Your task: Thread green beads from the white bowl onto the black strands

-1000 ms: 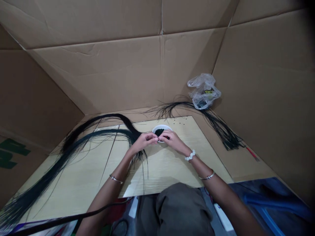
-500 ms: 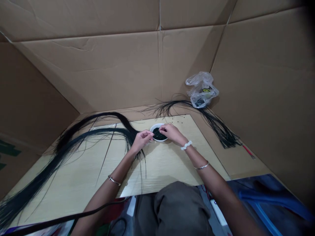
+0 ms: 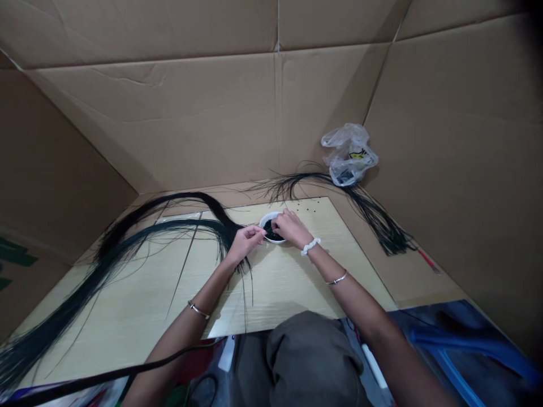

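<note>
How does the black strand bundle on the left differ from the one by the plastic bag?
The left bundle is far longer and thicker than the right bundle. The left bundle sweeps across the pale board to the left hand; the right bundle lies off the board on cardboard by the plastic bag, with no hand near. Both are loose black strands, curved and fanned.

Dim, warm indoor light, soft, falling from above. Cardboard walls (image 3: 169,124) evenly lit, matte. Desk (image 3: 288,282) is the brightest surface, with a soft shadow along its front edge. Left hand (image 3: 244,240) and right hand (image 3: 289,227) crisp at centre. Wide-angle bending curves the wall creases. Right corners of the frame vignette to black. Blue clutter (image 3: 458,345) below the desk's front-right corner is smeared.
</note>
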Demonstrator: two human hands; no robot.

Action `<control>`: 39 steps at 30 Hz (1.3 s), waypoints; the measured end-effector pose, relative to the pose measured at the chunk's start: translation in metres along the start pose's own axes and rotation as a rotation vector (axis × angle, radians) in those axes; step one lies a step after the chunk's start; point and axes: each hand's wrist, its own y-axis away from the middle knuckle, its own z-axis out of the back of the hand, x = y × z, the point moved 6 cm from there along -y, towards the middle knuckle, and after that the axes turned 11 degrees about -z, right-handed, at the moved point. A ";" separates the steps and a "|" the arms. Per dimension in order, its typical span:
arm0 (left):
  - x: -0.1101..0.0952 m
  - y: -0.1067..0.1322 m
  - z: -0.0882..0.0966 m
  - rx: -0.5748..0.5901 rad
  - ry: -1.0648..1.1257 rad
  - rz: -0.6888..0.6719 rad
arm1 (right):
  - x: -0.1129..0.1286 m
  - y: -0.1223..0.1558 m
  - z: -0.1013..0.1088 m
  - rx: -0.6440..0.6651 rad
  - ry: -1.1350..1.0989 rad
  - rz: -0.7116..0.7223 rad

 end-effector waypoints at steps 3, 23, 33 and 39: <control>0.001 0.000 0.001 -0.026 0.012 -0.002 | -0.003 0.002 0.001 -0.042 -0.082 -0.004; -0.011 0.008 0.005 -0.186 0.001 -0.056 | -0.019 0.025 0.002 0.124 -1.354 -0.235; -0.011 0.007 0.007 -0.236 0.049 -0.084 | -0.018 0.025 0.001 0.136 -1.368 -0.226; -0.014 0.008 0.006 -0.225 0.025 -0.085 | -0.019 0.023 0.000 0.126 -1.362 -0.218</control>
